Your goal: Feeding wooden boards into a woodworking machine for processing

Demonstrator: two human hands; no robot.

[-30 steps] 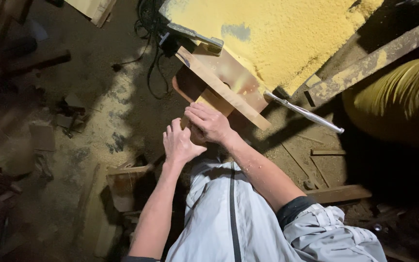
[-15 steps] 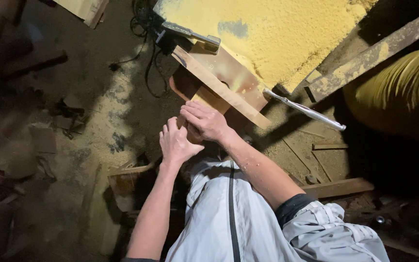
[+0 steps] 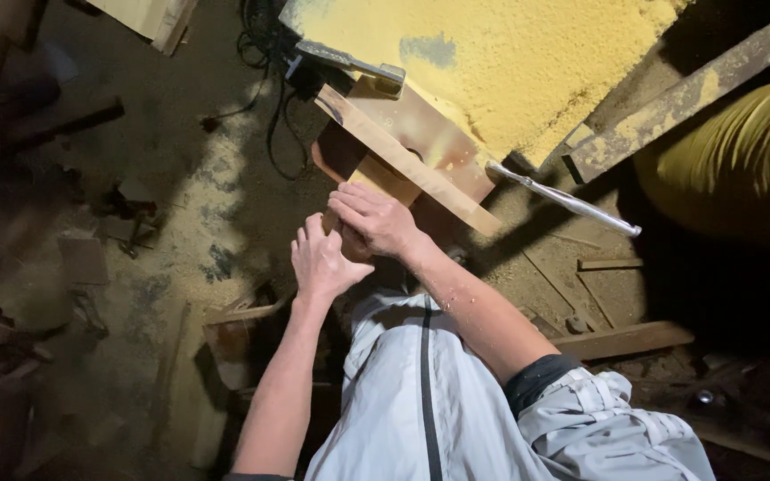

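Note:
A small flat piece of wood lies at the near edge of a machine table, against a long wooden fence strip. My right hand lies over the near end of the piece with its fingers curled on it. My left hand presses against the same end from the left, thumb beside the right hand. The part of the piece under both hands is hidden.
A thick layer of yellow sawdust covers the table behind the fence. A metal lever sticks out to the right. Black cables hang at the left. Wood scraps and sawdust lie on the floor. A yellow sack stands right.
Both hands stay together on the wooden piece; the view has shifted only slightly.

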